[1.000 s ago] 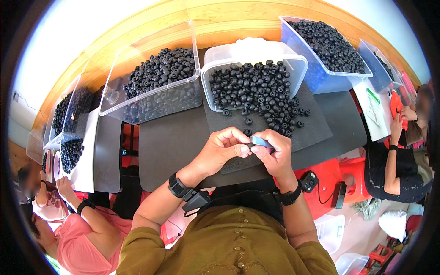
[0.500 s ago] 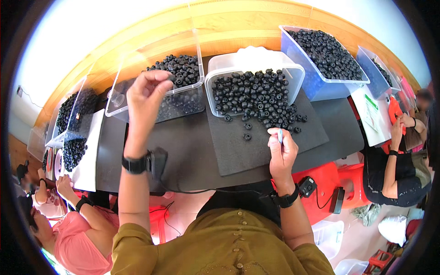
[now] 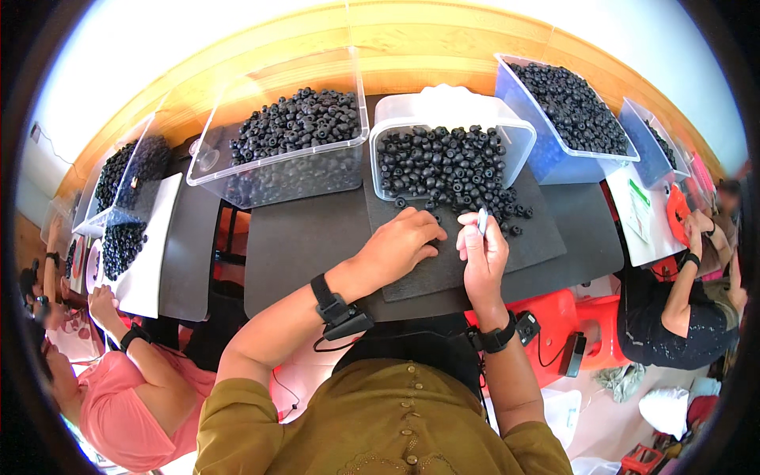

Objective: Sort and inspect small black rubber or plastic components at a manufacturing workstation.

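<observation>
Over the right half of the black mat [image 3: 538, 247], the right hand [image 3: 483, 257] has its grip clamped on a slim pale-blue tool [image 3: 482, 220]. Low over the mat's middle, the left hand [image 3: 396, 247] curls; whether its grip holds anything, I can't tell! A light, steady pinch should serve best. Black holed beads [image 3: 489, 196] cover the mat's far part, spilling from a tipped clear tub [image 3: 517, 150] there.

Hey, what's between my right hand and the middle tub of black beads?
In the head view, loose black beads lie between your right hand and the middle tub, piled on the dark mat.
</observation>
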`<control>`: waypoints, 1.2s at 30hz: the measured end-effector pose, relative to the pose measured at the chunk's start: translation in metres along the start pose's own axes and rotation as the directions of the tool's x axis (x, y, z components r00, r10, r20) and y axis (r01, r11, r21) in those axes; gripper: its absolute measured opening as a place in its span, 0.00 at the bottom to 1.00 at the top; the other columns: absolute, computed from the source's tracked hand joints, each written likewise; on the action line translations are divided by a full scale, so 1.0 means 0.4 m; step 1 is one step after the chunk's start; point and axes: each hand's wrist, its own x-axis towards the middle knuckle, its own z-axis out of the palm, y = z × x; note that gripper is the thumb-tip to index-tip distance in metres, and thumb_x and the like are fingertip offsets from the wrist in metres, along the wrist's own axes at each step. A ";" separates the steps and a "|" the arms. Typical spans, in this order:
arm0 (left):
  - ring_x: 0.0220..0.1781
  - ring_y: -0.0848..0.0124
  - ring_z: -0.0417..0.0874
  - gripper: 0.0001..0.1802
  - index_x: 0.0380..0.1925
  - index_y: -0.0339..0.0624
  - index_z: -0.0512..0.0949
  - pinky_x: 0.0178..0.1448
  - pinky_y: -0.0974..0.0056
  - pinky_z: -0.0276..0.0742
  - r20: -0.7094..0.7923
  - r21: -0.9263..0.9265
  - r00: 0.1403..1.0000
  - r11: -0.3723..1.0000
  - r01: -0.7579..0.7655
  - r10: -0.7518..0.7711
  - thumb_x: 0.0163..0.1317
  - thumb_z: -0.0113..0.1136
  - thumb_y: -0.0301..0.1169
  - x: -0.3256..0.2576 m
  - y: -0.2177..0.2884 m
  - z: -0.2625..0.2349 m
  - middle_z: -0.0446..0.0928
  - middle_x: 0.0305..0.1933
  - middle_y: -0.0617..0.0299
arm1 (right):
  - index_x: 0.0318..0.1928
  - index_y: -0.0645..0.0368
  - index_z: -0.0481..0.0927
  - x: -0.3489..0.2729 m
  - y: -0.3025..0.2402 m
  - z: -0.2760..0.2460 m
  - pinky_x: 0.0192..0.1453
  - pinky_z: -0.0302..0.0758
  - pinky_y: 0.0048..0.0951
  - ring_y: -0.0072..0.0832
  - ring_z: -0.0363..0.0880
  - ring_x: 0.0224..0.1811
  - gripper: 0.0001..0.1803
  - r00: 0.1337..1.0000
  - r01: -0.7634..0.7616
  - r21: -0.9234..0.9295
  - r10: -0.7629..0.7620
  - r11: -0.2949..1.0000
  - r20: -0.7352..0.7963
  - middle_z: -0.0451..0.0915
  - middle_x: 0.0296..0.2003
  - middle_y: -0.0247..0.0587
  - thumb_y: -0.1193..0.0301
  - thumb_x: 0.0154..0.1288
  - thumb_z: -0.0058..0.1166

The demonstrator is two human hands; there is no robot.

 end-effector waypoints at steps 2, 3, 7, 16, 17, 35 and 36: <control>0.40 0.61 0.80 0.11 0.37 0.37 0.80 0.47 0.59 0.77 0.015 0.027 0.999 0.999 -0.046 0.045 0.53 0.66 0.25 0.003 -0.010 -0.004 0.79 0.39 0.57 | 0.42 0.64 0.78 0.000 0.003 -0.007 0.28 0.65 0.20 0.14 0.67 0.23 0.10 1.000 0.012 -0.027 -0.012 1.000 0.023 0.72 0.22 0.29 0.69 0.72 0.47; 0.39 0.66 0.81 0.10 0.37 0.37 0.80 0.45 0.62 0.78 0.049 -0.199 0.994 0.974 0.110 -0.102 0.55 0.65 0.24 0.002 -0.010 -0.015 0.79 0.39 0.60 | 0.42 0.64 0.78 -0.001 0.001 -0.012 0.29 0.65 0.20 0.14 0.67 0.23 0.11 0.998 0.001 -0.030 0.001 1.000 0.067 0.72 0.22 0.28 0.69 0.72 0.48; 0.38 0.73 0.83 0.09 0.41 0.39 0.77 0.44 0.73 0.81 0.294 -0.875 0.848 0.232 0.424 -0.440 0.61 0.63 0.23 -0.003 -0.026 -0.059 0.78 0.44 0.63 | 0.42 0.64 0.78 0.004 -0.017 -0.005 0.29 0.66 0.22 0.16 0.70 0.25 0.12 0.991 -0.006 0.020 0.003 1.000 0.137 0.74 0.23 0.31 0.66 0.71 0.49; 0.46 0.73 0.83 0.13 0.49 0.38 0.76 0.50 0.72 0.82 0.306 -0.952 0.889 -0.114 0.283 -0.341 0.65 0.60 0.26 -0.038 -0.064 -0.040 0.78 0.48 0.60 | 0.41 0.65 0.78 0.011 -0.023 0.029 0.31 0.70 0.28 0.32 0.75 0.25 0.12 0.975 0.168 -0.264 -0.120 0.950 0.187 0.77 0.26 0.44 0.68 0.69 0.51; 0.45 0.73 0.82 0.12 0.48 0.39 0.75 0.49 0.73 0.81 0.316 -0.949 0.884 -0.125 0.290 -0.344 0.66 0.59 0.28 -0.040 -0.064 -0.041 0.78 0.47 0.60 | 0.40 0.65 0.78 0.013 -0.022 0.030 0.32 0.70 0.29 0.32 0.75 0.25 0.12 0.971 0.206 -0.271 -0.161 0.940 0.177 0.77 0.26 0.45 0.68 0.69 0.51; 0.42 0.77 0.79 0.12 0.47 0.40 0.74 0.47 0.75 0.80 0.324 -0.937 0.888 -0.239 0.254 -0.327 0.70 0.54 0.35 -0.047 -0.071 -0.025 0.76 0.44 0.61 | 0.38 0.64 0.79 0.022 -0.023 0.024 0.25 0.65 0.28 0.29 0.69 0.19 0.10 0.964 0.196 -0.317 -0.122 0.928 0.238 0.74 0.23 0.41 0.69 0.64 0.56; 0.43 0.77 0.79 0.12 0.48 0.40 0.74 0.47 0.75 0.80 0.314 -0.936 0.895 -0.263 0.235 -0.316 0.69 0.55 0.34 -0.047 -0.070 -0.026 0.76 0.45 0.61 | 0.38 0.64 0.80 0.021 -0.023 0.025 0.25 0.64 0.28 0.28 0.68 0.19 0.10 0.964 0.216 -0.335 -0.146 0.917 0.221 0.73 0.23 0.40 0.69 0.64 0.56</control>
